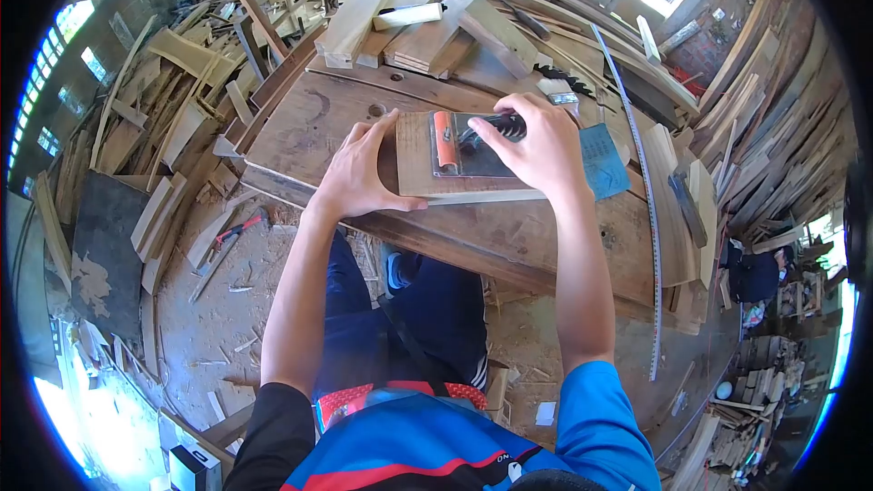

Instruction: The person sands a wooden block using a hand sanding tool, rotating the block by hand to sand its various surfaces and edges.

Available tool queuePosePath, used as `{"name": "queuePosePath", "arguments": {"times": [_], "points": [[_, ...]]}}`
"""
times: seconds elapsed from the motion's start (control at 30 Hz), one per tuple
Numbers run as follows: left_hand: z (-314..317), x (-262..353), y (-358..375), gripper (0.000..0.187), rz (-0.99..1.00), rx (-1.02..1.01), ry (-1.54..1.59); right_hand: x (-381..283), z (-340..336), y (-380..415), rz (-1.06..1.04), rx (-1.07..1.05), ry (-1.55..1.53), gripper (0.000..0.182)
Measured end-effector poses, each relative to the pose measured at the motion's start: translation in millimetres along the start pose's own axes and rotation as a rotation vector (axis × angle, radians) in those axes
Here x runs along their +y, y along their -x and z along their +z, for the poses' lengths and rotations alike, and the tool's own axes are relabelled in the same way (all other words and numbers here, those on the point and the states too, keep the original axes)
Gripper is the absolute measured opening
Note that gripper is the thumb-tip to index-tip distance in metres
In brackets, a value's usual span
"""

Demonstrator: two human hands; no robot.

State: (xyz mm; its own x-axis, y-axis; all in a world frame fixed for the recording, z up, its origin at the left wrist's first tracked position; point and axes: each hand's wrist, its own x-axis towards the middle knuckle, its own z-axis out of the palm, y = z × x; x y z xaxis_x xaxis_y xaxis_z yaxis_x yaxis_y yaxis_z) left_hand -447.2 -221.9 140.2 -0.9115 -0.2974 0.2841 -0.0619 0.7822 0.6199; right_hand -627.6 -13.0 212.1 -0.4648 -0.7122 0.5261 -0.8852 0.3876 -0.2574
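A thick wooden board (pixel 415 147) lies flat on the workbench (pixel 300 141). At the board's left end is my left hand (pixel 356 166), fingers towards the far corner and thumb along the near edge, gripping it. On the board's top rests a flat, dark hand tool (pixel 482 164) with an orange bar (pixel 445 140) across its left end. My right hand (pixel 538 141) closes over the tool's dark upper part from the right; the fingers partly hide that part. Beside my right wrist, a blue sheet (pixel 602 162) that looks like sandpaper lies on the bench.
Wooden blocks (pixel 359 23) and a light-handled tool (pixel 407 16) sit at the back of the bench. A toothed dark blade (pixel 566 79) lies behind my right hand. A long measuring strip (pixel 642 191) runs down the right side. Scrap wood (pixel 173 100) is heaped at left.
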Motion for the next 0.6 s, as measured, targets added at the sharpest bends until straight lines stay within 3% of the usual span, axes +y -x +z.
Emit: {"name": "queuePosePath", "arguments": {"times": [0.3,0.53,0.6], "points": [[1.8,-1.6,0.2,0.133,0.022,0.013,-0.036,-17.5,21.3,-15.2,0.1,-0.071,0.149,0.062],[1.0,-1.6,-1.5,0.134,0.01,0.011,-0.025,-42.5,20.3,-2.4,-0.07,-0.111,0.158,0.066],[1.2,-1.0,0.1,0.134,-0.005,0.004,-0.025,-36.5,-4.3,-9.0,0.073,-0.375,0.199,0.066]]}}
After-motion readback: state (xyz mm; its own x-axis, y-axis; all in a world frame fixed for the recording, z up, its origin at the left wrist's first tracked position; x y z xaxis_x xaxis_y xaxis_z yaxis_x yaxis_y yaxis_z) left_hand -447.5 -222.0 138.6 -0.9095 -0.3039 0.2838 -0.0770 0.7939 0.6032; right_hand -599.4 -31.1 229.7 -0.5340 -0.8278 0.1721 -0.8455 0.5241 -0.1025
